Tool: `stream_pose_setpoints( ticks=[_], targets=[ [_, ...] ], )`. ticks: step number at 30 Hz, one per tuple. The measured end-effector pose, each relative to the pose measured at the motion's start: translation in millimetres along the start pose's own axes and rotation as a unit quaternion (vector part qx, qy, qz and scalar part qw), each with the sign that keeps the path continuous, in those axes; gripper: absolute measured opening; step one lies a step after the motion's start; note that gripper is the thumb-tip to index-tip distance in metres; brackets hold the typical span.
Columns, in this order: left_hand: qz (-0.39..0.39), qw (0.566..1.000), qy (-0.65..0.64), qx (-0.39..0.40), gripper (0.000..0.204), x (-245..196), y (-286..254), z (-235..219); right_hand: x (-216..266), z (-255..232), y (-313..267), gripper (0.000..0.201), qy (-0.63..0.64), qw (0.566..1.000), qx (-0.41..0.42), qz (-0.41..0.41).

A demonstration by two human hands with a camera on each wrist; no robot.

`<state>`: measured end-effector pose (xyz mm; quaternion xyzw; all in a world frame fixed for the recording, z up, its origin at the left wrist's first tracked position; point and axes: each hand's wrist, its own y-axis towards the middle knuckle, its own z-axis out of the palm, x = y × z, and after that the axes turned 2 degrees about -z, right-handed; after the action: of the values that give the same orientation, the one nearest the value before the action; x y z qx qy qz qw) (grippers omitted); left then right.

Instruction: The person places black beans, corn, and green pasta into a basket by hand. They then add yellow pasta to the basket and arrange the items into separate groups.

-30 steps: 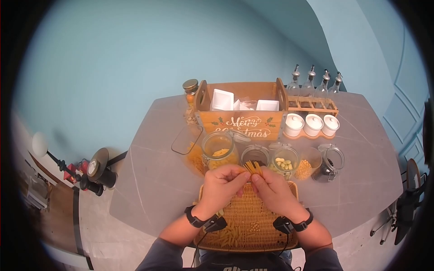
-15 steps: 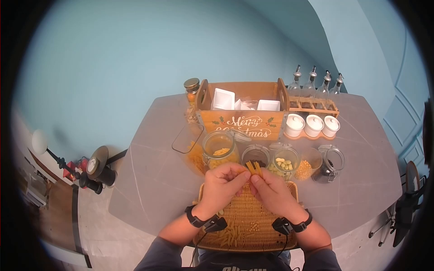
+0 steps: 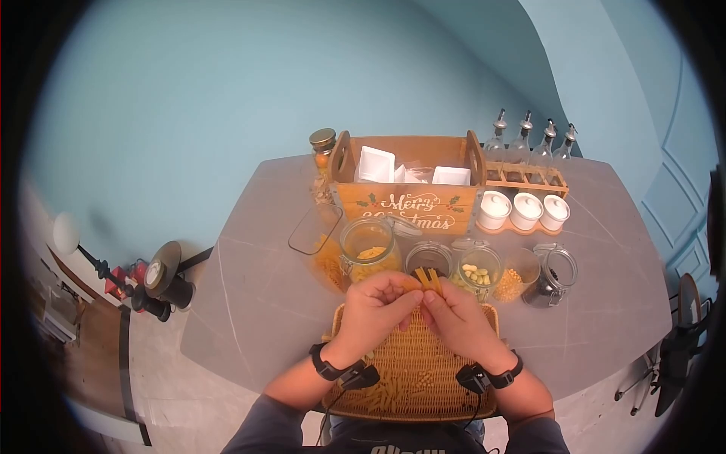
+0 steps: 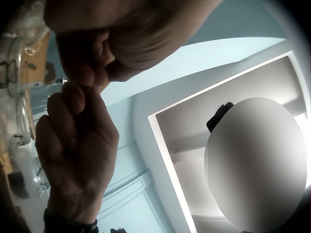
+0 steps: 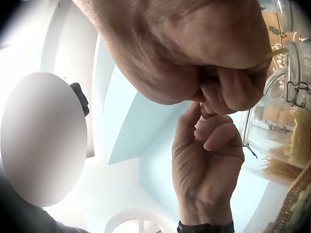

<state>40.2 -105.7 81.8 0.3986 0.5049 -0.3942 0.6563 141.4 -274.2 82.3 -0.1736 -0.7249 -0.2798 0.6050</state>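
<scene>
Above the wicker basket [image 3: 412,344] in the head view, my two hands meet at the fingertips. My right hand [image 3: 463,321] pinches a few short, flat yellow pasta sticks [image 3: 430,279] that fan upward past the thumb. Thumb and curled fingers of my left hand [image 3: 376,309] pinch at the same bundle from the other side; its lower ends are hidden by the fingers. Both wrist views show the fingertips pressed together. Loose penne-like pasta pieces [image 3: 384,391] and a small cluster of pale kernels [image 3: 426,377] lie in the basket.
Beyond the basket stand an open jar of yellow pasta [image 3: 368,257], a dark-filled jar [image 3: 429,259], a jar of greenish-yellow pieces [image 3: 478,274], a cup of kernels [image 3: 514,280] and a jar with black contents [image 3: 550,278]. Behind are a wooden crate [image 3: 404,206] and white lidded pots [image 3: 527,211].
The fingertips shift slightly against each other, and the pasta sticks spread a little wider. Both hands otherwise stay in place over the basket.
</scene>
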Motion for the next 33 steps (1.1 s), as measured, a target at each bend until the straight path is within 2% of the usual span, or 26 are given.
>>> stream_pose_setpoints(
  ticks=[5,10,25,31,33],
  targets=[
    [-0.007,1.000,0.003,-0.019,0.003,-5.2,-1.4,3.1,3.8,1.1,-0.1,0.026,-0.025,1.000,-0.013,-0.005],
    [-0.006,0.999,0.032,-0.022,0.009,-3.3,-1.7,1.2,4.8,2.4,-0.3,0.025,-0.040,0.999,-0.024,-0.020],
    [0.007,1.000,0.000,-0.019,0.005,2.6,-2.5,1.1,7.7,2.6,-1.0,0.024,-0.047,0.999,-0.025,-0.007],
    [-0.002,1.000,-0.006,-0.022,0.005,1.7,-2.3,1.7,1.7,2.8,-0.6,0.024,-0.055,0.998,-0.019,-0.027],
    [-0.006,1.000,0.004,-0.023,0.005,1.3,-2.4,0.9,3.8,2.3,-1.0,0.023,-0.056,0.998,-0.012,-0.004]
  ],
)
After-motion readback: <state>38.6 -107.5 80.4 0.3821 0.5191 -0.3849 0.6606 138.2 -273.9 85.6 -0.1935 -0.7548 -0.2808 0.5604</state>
